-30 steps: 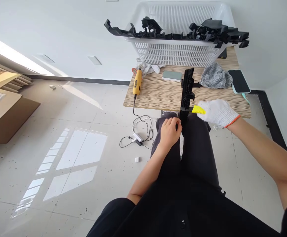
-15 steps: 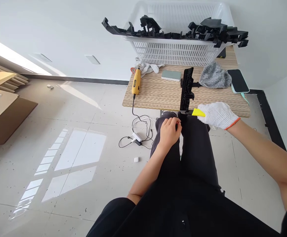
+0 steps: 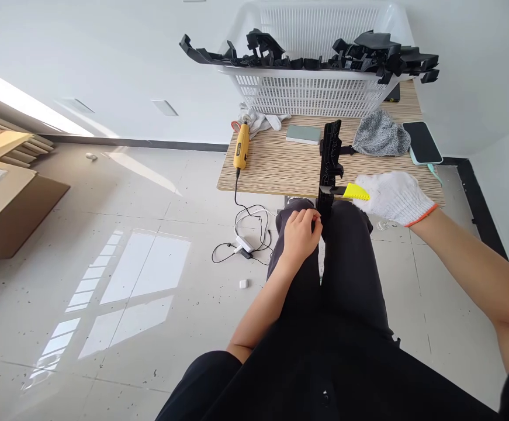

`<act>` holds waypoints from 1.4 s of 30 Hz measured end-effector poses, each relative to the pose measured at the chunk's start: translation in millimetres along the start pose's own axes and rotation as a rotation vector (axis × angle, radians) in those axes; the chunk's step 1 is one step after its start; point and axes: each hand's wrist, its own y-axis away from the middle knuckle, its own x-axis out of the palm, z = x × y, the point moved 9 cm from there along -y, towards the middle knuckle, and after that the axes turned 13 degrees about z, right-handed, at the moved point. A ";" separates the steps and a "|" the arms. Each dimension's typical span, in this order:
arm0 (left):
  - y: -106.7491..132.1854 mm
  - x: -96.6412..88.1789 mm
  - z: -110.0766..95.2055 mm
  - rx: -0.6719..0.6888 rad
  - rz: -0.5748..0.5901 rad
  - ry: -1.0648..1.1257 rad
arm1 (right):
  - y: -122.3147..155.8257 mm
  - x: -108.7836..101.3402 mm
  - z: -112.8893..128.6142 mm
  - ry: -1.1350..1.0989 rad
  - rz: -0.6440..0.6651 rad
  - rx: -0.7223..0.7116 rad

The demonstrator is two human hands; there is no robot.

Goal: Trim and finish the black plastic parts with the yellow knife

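A long black plastic part (image 3: 331, 155) runs from my lap over the front edge of the table, its ribbed face up. My bare left hand (image 3: 301, 235) is closed at its near end, fingers curled; the grip itself is partly hidden. In a white knit glove with an orange cuff, my right hand (image 3: 392, 197) is closed around a knife (image 3: 356, 191) with a yellow handle. The dark blade points left and lies across the black part, close above my left hand. Whether the edge touches the plastic I cannot tell.
On the wooden table (image 3: 276, 175) stands a white basket (image 3: 307, 93) with several black plastic parts (image 3: 272, 55) across its rim. A yellow rotary tool (image 3: 241, 146), grey-green box (image 3: 303, 134), grey cloth (image 3: 381, 134) and phone (image 3: 423, 143) lie nearby. Cables (image 3: 258, 225) trail on the floor.
My right hand has shifted a little to the right and up with the knife, and the blade sits higher on the black part. My left hand stays in place.
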 end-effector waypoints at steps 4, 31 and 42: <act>-2.9 -4.1 4.2 -0.064 0.013 0.122 | -5.2 20.5 13.5 -0.010 0.081 -0.071; -99.8 -41.4 14.1 0.083 0.254 0.449 | 0.0 51.4 0.1 -0.059 0.136 -0.035; -108.3 -17.0 37.1 0.099 0.457 0.705 | -9.1 44.1 10.3 -0.093 0.136 -0.078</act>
